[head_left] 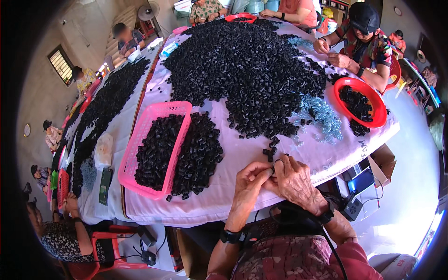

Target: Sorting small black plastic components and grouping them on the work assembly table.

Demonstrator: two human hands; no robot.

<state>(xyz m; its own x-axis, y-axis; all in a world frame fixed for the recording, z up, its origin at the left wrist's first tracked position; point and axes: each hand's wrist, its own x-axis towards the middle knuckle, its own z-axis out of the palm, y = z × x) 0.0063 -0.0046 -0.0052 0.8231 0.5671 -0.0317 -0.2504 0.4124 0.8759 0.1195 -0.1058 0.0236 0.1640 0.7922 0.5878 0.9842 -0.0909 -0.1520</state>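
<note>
My left hand [252,181] and my right hand [296,181] meet at the table's near edge, fingertips pinched together. A small black plastic piece [278,161] shows at the right fingertips; what the left fingers pinch is hidden behind the thumb. Just beyond my hands, a few loose black pieces [269,153] trail off a large heap of black plastic pieces [247,65]. To the left stands a pink perforated basket [123,168] partly filled with the same pieces, and a smaller pile [199,156] lies against its right side. Clear bluish plastic bits [322,119] are scattered right of the heap.
A red basin [380,119] of black pieces sits at the right edge, near a co-worker [364,46] handling something small. Other people work around the tables. Left lie a phone [105,186] and a plastic bag [103,151]. Below the right edge is an open cardboard box [383,163].
</note>
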